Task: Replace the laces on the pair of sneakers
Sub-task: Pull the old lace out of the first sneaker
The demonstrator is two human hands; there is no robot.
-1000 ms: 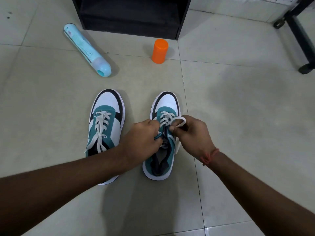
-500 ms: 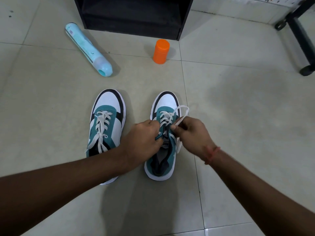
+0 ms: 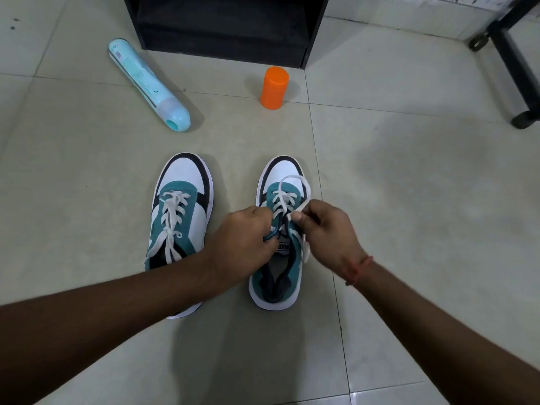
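The right hand [image 3: 324,229] pinched the white lace [image 3: 292,182] and had pulled its loop bigger, toward the toe, while the left hand [image 3: 245,241] gripped the right sneaker [image 3: 277,276] near the frame's middle, so lacing was moving along.

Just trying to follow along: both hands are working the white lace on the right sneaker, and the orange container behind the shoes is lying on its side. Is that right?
Not quite. The head view shows the orange container standing upright, not on its side. The rest holds: the left hand and right hand are on the white lace of the right sneaker.
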